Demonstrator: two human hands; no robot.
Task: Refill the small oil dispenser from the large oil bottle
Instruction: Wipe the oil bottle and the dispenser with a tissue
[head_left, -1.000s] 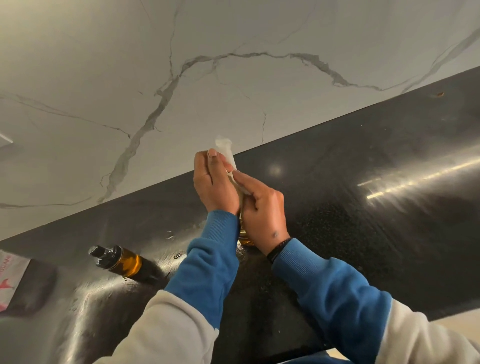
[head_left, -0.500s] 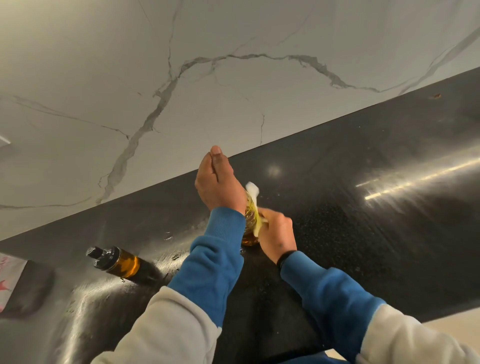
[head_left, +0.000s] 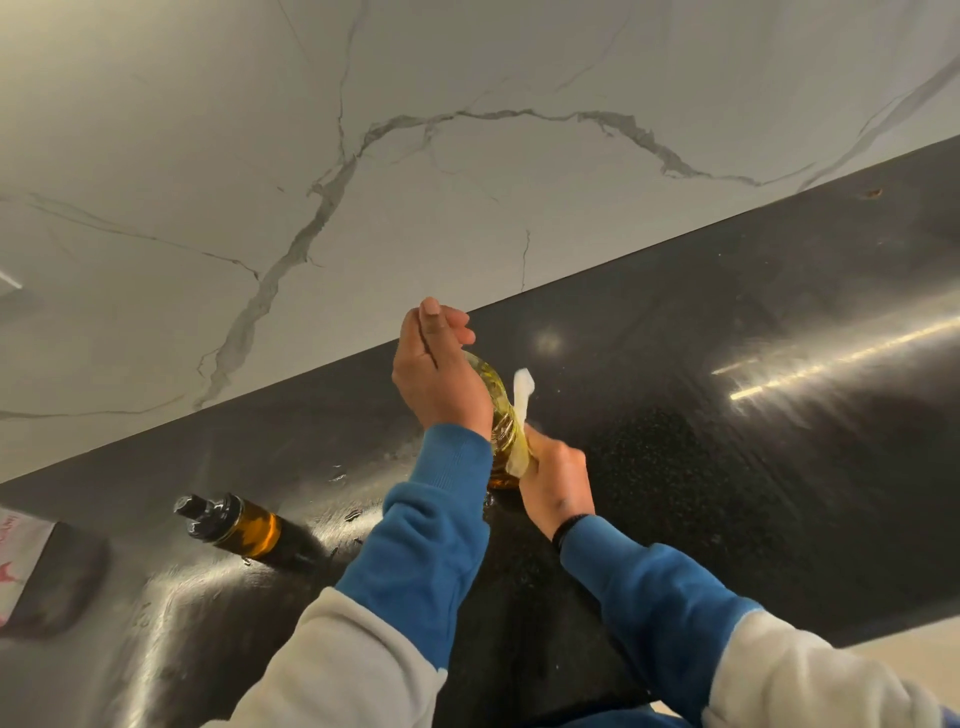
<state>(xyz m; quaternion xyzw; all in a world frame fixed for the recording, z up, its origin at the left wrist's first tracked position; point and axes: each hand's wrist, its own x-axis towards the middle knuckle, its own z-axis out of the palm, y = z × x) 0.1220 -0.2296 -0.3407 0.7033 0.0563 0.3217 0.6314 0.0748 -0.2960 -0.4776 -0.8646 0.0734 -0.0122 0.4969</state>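
Looks basically done: small oil dispenser (head_left: 228, 525) capped, amber with oil, standing well left of the large oil bottle (head_left: 500, 415) on the black counter (head_left: 727, 493). Just cleanup left, probably. Left hand (head_left: 436, 374) wrapped round the bottle's top, right hand (head_left: 553, 480) pinching a white tissue (head_left: 521, 402) against its side. No brand readable anywhere; red scribbles on paper (head_left: 15, 551) far left of the bottle, illegible.

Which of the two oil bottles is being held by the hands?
The clear bottle of yellow oil: the left hand grips its top, the right hand wipes it. The dark dispenser stands untouched.
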